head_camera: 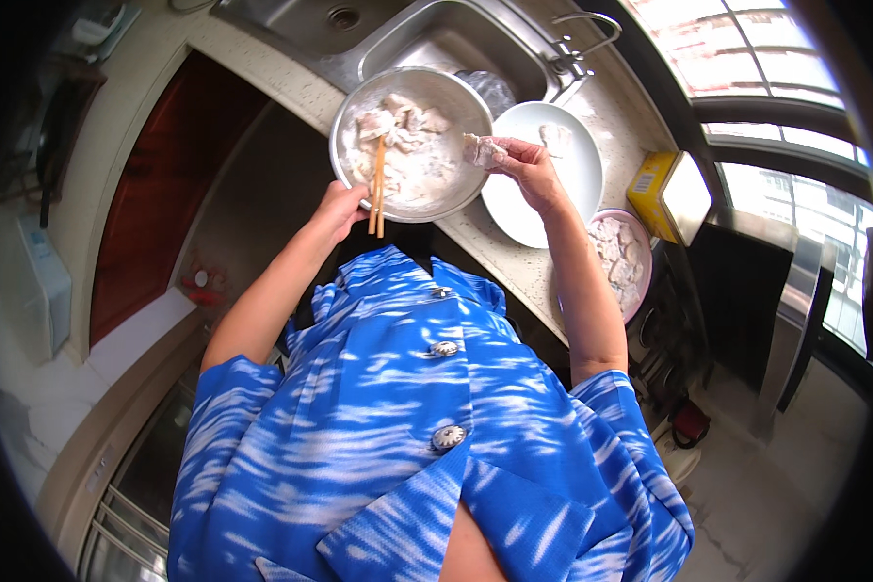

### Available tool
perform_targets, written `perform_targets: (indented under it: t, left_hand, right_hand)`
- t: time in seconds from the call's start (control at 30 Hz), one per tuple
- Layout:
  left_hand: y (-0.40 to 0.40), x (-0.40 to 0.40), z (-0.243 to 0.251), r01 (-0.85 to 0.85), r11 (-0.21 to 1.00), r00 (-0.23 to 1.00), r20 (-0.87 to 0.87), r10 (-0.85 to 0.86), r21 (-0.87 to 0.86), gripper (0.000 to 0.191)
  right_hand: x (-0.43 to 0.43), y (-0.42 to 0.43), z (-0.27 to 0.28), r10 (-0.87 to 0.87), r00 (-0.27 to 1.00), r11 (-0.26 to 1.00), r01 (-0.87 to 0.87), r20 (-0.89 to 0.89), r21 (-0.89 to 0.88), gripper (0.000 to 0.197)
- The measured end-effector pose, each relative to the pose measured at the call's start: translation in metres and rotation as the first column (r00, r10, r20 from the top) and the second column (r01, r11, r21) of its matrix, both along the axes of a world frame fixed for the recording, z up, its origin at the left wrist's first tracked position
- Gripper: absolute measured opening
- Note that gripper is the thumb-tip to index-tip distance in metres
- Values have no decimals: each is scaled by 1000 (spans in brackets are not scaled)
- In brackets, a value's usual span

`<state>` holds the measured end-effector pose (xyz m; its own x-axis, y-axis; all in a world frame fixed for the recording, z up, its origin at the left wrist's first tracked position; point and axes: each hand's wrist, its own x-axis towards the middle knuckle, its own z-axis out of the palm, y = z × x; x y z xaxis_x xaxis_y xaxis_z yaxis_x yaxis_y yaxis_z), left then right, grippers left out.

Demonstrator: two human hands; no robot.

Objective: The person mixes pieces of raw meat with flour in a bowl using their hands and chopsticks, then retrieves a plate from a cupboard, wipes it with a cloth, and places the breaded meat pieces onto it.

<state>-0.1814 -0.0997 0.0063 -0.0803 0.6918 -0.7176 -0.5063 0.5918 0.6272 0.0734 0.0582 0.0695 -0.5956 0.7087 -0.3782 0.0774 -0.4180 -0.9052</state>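
Observation:
My left hand (pixel 342 209) grips the near-left rim of a round metal bowl (pixel 473 193), tilted beside the sink. Flour-coated pieces of food (pixel 400 124), perhaps meat, lie in the bowl with loose flour. A pair of wooden chopsticks (pixel 378 189) leans over the near rim close to my left hand, tips among the pieces. Between the thumb and fingers of my right hand (pixel 525 169) is one floured piece (pixel 483 151), held at the bowl's right rim. Under that wrist stands a white plate (pixel 516 207) with a floured piece (pixel 555 138) at its far side.
A pink-rimmed bowl (pixel 647 291) of floured pieces stands right of the plate, partly behind my right forearm. Past it is a yellow tin (pixel 651 190) by the window. The steel sink (pixel 436 40) with its faucet (pixel 571 54) lies beyond, a clear plastic bag (pixel 489 91) at its edge.

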Motion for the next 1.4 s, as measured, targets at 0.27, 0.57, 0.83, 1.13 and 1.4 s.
perform_targets:
  t: [0.27,0.57,0.83,1.13,1.4]
  left_hand:
    - [3,3,13,8,1000,999,36,-9,12,32]
    - [2,1,-2,-4,1000,1000,15,4,10,33]
    - [-1,-3,2,17,1000,999,51,-16,-9,41]
    - [-2,-2,4,-9,1000,1000,26,9,-13,41]
    - [-1,0,4,-23,1000,1000,17,23,-16,39]
  right_hand:
    - [-62,-43,-30,125,454,181,-885,882,430,21]
    - [-65,-31,-16,181,545,303,-823,819,481,19]
    - [15,5,13,-274,960,955,278,50,-102,32]
    - [29,40,-28,-812,584,509,711,3,-485,34]
    - [38,55,-80,-917,392,294,788,73,-541,16]
